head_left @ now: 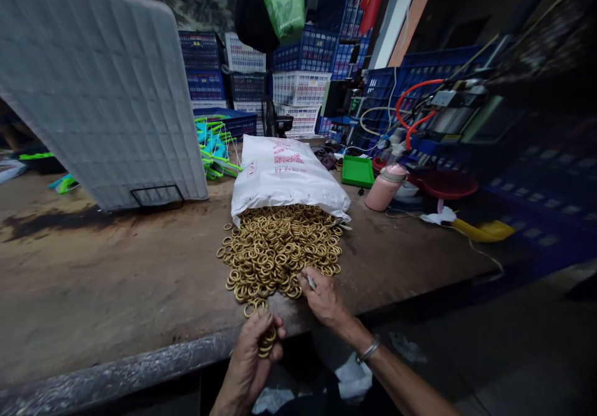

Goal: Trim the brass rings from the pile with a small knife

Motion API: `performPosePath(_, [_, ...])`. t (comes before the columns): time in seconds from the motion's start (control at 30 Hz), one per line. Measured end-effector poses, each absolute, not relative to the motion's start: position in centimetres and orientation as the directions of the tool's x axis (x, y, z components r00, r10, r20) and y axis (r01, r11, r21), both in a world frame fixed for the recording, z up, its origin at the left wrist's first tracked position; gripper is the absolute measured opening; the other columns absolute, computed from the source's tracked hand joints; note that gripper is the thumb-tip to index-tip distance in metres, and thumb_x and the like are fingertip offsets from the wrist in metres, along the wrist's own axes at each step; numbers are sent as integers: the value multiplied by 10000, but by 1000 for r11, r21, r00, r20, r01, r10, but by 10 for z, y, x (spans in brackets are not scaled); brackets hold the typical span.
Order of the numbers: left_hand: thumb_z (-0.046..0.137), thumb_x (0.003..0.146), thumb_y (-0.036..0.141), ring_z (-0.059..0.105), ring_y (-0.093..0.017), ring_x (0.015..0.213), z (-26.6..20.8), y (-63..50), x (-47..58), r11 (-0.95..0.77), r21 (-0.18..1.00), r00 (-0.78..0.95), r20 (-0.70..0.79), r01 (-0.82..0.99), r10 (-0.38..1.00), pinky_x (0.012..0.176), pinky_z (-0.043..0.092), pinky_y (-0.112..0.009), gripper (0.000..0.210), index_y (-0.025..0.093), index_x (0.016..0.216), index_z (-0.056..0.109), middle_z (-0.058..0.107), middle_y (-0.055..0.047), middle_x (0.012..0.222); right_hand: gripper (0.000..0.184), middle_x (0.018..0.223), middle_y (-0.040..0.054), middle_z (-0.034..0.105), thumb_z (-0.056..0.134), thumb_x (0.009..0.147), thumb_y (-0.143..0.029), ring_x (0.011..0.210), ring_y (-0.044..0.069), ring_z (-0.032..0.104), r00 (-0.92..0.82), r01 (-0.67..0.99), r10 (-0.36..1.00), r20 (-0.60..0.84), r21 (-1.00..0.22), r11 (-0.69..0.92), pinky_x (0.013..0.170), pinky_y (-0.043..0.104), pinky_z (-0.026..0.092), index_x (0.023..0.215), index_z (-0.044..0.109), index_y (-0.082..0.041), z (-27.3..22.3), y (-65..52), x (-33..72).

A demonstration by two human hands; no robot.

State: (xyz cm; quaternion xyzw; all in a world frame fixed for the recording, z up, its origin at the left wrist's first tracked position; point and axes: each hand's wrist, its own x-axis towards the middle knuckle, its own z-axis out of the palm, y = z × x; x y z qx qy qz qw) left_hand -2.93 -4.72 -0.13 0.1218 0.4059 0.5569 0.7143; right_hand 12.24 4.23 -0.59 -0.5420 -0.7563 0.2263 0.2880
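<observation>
A heap of brass-coloured rings (280, 248) lies on the wooden table (140, 279), spilling from the mouth of a white sack (284, 183) with red print. Just past the table's front edge, my left hand (249, 347) is closed around several of these rings, stacked in its fingers. My right hand (326, 301), with a metal bracelet at the wrist, reaches to the heap's near right side. Its fingers are pinched together, and a small pale piece shows between thumb and forefinger; its kind cannot be made out. The fingertips are close to the rings there.
A tall grey ribbed panel (107, 92) stands at the left, with green and blue plastic parts (217, 148) behind it. Toward the right are a green tray (357, 171), a pink bottle (386, 187) and a yellow scoop-like item (485, 229). Stacked crates (303, 86) fill the back.
</observation>
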Motion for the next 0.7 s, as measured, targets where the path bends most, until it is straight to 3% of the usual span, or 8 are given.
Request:
performPosePath(0.23, [630,677,442,391,-51,413,-6,-41,-16,249,817,-62,-327,-521,943,350,265,-144,329,172,832,522,466,66,538,207,598,-36,479,395,824,-293,558,88,415,-427,487,900,85,-818,308,543,195,325,696,505,-172,4,12,115])
performPosePath(0.37, [584,679,518,279,-27,338,-8,-42,-15,264,906,-102,-312,-330,945,347,204,-148,364,164,702,502,378,95,413,257,572,-47,453,400,830,-353,554,85,413,-431,457,902,12,-859,229,534,193,318,672,487,-169,3,4,109])
performPosePath(0.57, [595,636,550,269,-28,340,-4,-44,-15,330,905,-135,-375,-268,917,349,173,-159,399,170,634,472,387,90,419,268,558,-46,461,403,819,-367,542,86,424,-382,454,921,-74,-883,117,547,204,326,650,471,-170,-2,4,105])
performPosePath(0.7, [580,686,491,293,-34,355,-5,-45,-12,281,921,-153,-329,-271,932,369,214,-162,352,157,784,530,435,79,462,242,522,-51,440,421,783,-315,501,74,398,-405,354,899,-163,-935,-10,510,197,313,590,444,-170,-3,7,105])
